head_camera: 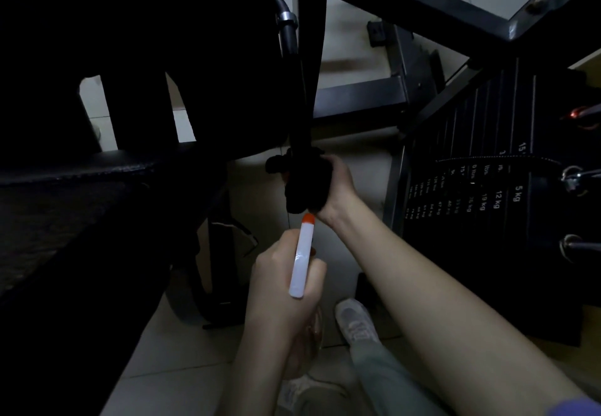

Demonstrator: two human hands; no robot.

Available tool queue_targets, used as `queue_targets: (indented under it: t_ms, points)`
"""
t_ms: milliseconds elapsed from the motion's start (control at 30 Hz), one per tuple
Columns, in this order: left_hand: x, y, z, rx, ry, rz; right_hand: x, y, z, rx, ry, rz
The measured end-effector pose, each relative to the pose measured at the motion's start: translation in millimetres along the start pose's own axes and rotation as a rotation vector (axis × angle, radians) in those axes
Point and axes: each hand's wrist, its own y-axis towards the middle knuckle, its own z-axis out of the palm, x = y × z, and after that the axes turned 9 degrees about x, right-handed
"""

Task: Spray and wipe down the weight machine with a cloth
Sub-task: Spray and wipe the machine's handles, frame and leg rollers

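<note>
My right hand (336,188) grips a black cloth (304,184) wrapped around a dark upright bar (297,97) of the weight machine, low on the bar. Just below it, my left hand (286,282) holds a spray bottle with a white head and orange nozzle tip (301,258); the nozzle points up toward the cloth. The clear bottle body (313,328) is mostly hidden under my hand. The machine's black padded seat (97,165) lies to the left in deep shadow.
A black weight stack (487,194) with kg labels stands at right, with chrome pins (575,176) sticking out. Black frame beams (422,2) cross overhead. My shoes (356,319) stand on pale floor tiles (182,363). A dark round base (188,298) sits under the seat.
</note>
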Motion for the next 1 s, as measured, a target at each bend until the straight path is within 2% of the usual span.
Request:
queue_targets:
  t_ms: [200,367,433,467,533,600,633,667,733,800,900,1000]
  points:
    - [3.1,-0.9,-2.5,-0.003,-0.011,-0.014,10.6,-12.6,12.6,-0.126,-0.226,0.038]
    - [5.0,-2.8,-5.9,-0.026,-0.041,-0.018,2.3,-31.2,8.8,-0.235,-0.204,0.113]
    - [4.6,-4.1,-7.4,-0.027,-0.067,-0.035,-2.7,-47.9,3.8,-0.273,-0.287,0.043]
    - [4.5,-4.4,-7.9,-0.025,-0.074,-0.037,-3.1,-55.2,4.6,-0.323,-0.38,-0.06]
    - [4.1,-4.8,-7.1,-0.019,-0.07,-0.035,-0.7,-55.0,6.6,-0.444,-0.629,-0.422]
    - [4.6,-4.7,-5.9,-0.014,-0.052,-0.036,2.4,-43.6,10.7,-0.384,-1.102,-0.717]
    - [4.9,-4.5,-5.2,-0.014,-0.047,-0.037,1.0,-32.0,8.6,-0.303,-1.399,-0.779]
    - [5.1,-4.4,-4.4,-0.016,-0.046,-0.038,-1.8,-19.2,3.9,-0.237,-1.676,-0.772]
    - [5.1,-4.4,-2.6,-0.019,-0.05,-0.035,-9.6,1.6,-8.9,-0.215,-1.989,-0.717]
    - [4.7,-3.5,-0.9,-0.019,-0.041,-0.038,-13.9,8.1,-13.2,-0.23,-2.125,-0.689]
    - [-0.8,-4.6,0.6,-0.005,-0.02,-0.036,-9.3,2.6,-5.9,-0.249,-2.288,-0.785]
    - [-5.4,-4.1,-0.7,0.025,-0.016,-0.029,-7.1,-3.8,4.2,-0.193,-2.504,-0.637]
